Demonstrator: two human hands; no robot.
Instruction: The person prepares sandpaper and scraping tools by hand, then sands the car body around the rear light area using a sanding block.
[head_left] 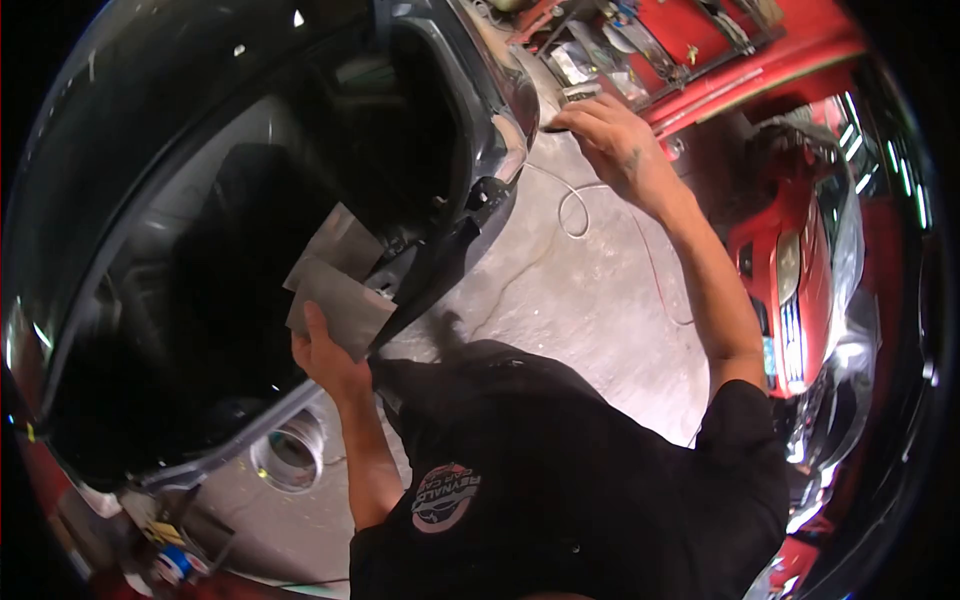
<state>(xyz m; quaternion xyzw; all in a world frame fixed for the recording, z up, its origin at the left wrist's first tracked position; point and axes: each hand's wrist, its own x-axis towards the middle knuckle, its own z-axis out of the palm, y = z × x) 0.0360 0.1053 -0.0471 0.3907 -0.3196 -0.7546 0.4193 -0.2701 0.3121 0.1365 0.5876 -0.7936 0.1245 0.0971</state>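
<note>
My left hand (328,350) grips a flat grey rectangular sheet (340,305), with the thumb laid over its face. Behind it shows a second grey rectangle (335,245); I cannot tell whether this is another sheet or a reflection. Both are in front of a dark, glossy car body (100,260). Off to the upper right, my right hand (625,150) has its fingers bent and drawn together beside the car's edge. Something small and dark shows at the fingertips, too indistinct to name. A pale, dull patch (510,135) marks the bodywork near that hand.
A red cart (700,50) with assorted items stands at the upper right. A red car front (790,280) is at the right, partly under clear plastic. A thin cable (573,215) loops over the concrete floor (560,290). A round whitish container (288,455) sits below the car's edge.
</note>
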